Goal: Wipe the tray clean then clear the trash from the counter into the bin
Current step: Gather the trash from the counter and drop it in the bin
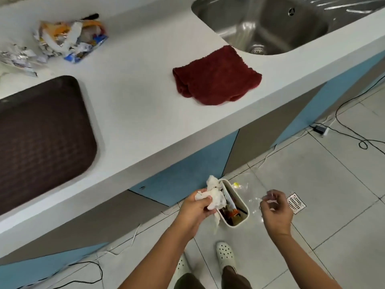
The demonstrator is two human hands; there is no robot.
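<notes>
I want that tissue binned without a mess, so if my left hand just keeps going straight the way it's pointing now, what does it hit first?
Probably the white bin: your left hand, gripping the crumpled tissue, points at its near rim. Depth is unclear, so it may pass above the opening.

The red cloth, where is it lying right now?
In the head view the red cloth lies folded on the white counter, just in front of the steel sink and right of the brown tray.

The tray [41,132] and foil scraps [18,57] run off the left edge.
</notes>
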